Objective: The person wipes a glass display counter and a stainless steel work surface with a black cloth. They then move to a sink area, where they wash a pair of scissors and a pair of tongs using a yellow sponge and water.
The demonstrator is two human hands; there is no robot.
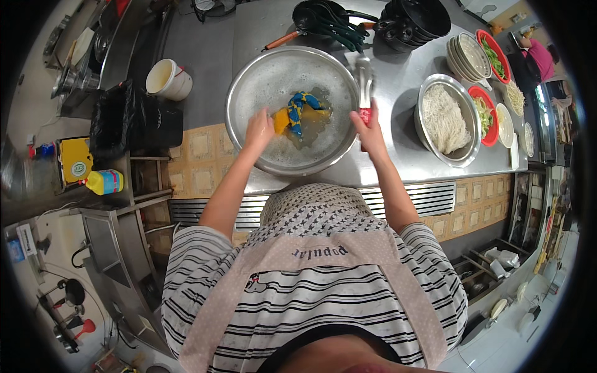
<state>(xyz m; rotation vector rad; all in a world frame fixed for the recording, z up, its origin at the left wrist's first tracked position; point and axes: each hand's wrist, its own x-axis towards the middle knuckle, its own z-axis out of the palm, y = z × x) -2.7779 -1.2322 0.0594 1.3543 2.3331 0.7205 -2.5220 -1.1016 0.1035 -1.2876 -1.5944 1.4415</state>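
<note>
A wide metal basin (261, 77) of cloudy, foamy water stands on the steel table before me. In the water lies a blue and yellow cloth (303, 109), bunched up. My left hand (260, 130) is over the basin's left part, its curled fingers closed on the cloth's yellow end. At the basin's right rim, my right hand (369, 129) grips the red handle of a metal kitchen utensil (364, 86), which points away from me; its far end is blurred, so its exact kind cannot be told.
Dark ladles (326, 23) and stacked black bowls (415, 23) stand beyond the basin. To the right are a metal bowl of noodles (445, 119), stacked bowls (468, 56) and red baskets (489, 114) of vegetables. A white bucket (169, 80) stands left. Another person (538, 58) is at far right.
</note>
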